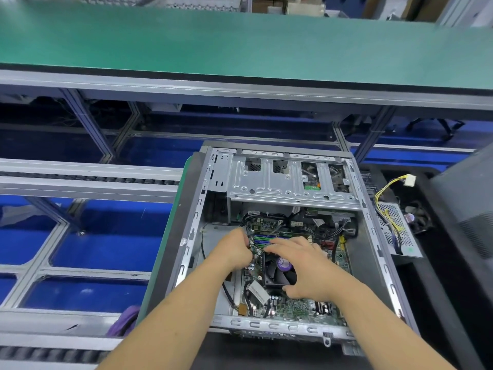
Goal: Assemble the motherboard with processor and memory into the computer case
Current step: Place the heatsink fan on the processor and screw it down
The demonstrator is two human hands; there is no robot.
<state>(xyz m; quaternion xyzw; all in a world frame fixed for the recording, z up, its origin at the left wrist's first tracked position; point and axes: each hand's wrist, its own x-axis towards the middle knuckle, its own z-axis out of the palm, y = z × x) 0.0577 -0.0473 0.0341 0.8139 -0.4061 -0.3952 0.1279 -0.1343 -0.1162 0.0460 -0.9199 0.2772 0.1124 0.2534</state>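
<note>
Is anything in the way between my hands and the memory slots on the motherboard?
Yes. Black cables loop across the memory slots just beyond both hands. The left hand is at them; the right hand rests over the cooler fan.

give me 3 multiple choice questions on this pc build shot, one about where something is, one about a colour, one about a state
1. Where does the power supply with the yellow wires lie?
A. outside the computer case, to its right
B. inside the case, on the motherboard
C. on the green bench top

2. What colour is the round sticker on the cooler fan?
A. red
B. purple
C. white

3. What state is the case in?
A. shut with its side panel on
B. open, with the motherboard lying inside
C. open and holding no board

Answers:
1 A, the perforated metal box with its wires sits beyond the case's right wall.
2 B, the sticker showing beside the right hand is purple.
3 B, the board, fan and cables show through the open side, where the left hand reaches in too.
</note>
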